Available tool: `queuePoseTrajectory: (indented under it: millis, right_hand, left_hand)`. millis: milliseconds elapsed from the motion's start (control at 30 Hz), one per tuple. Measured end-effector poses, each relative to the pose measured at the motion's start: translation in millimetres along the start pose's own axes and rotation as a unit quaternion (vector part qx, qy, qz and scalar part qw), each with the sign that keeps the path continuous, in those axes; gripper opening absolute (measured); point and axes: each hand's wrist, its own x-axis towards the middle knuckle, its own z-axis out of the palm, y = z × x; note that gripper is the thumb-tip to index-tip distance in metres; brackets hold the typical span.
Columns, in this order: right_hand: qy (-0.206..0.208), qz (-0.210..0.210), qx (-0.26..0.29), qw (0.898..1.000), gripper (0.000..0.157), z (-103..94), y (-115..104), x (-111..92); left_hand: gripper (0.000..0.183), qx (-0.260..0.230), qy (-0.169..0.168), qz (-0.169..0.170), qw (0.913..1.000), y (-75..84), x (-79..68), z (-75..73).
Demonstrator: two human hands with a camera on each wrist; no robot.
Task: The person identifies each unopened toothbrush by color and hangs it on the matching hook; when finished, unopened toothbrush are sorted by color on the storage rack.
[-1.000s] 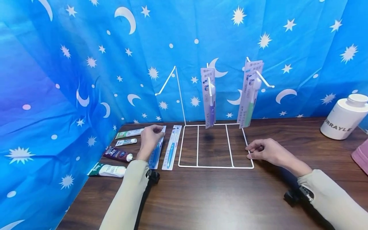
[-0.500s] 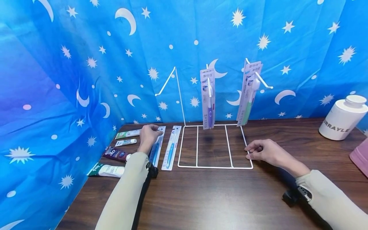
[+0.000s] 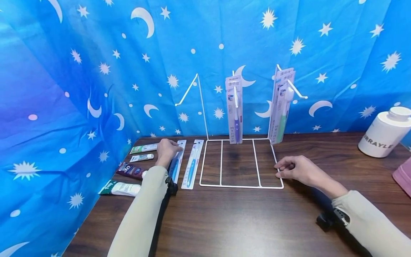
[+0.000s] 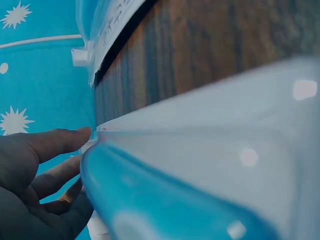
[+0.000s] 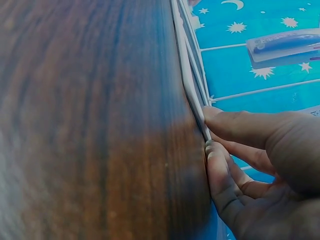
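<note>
My left hand (image 3: 167, 151) pinches the upper part of a blue packaged toothbrush (image 3: 176, 167) lying on the table. Seen from the left wrist, thumb and fingers meet the far end of the clear pack (image 4: 200, 175). Another blue packaged toothbrush (image 3: 192, 166) lies just to the right. Beside it stands a white wire rack (image 3: 240, 186), whose right base wire my right hand (image 3: 297, 169) pinches between thumb and fingers. Purple toothbrush packs (image 3: 236, 121) hang on the rack's middle hook, green ones (image 3: 282, 121) on the right hook. Nothing hangs from its left hook (image 3: 187, 90).
Several toothpaste tubes, among them a dark red one (image 3: 130, 170) and a green-and-white one (image 3: 120, 187), lie left of my left hand. A white bottle (image 3: 385, 134) and a pink object (image 3: 402, 175) are at the right. A blue star-patterned cloth (image 3: 205, 35) hangs behind.
My left hand has lowered slightly onto the blue toothbrush pack. The hanging packs have swayed a little; my right hand stays at the rack's base.
</note>
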Motion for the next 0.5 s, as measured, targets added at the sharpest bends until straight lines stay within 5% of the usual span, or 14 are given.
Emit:
queuePoseTrajectory:
  millis: [500]
  right_hand:
    - [-0.009, 0.006, -0.011, 1.0, 0.024, 0.0, 0.6, 1.3]
  left_hand:
    - [0.017, 0.007, 0.012, 0.04, 0.9991, 16.4, -10.6, -13.7]
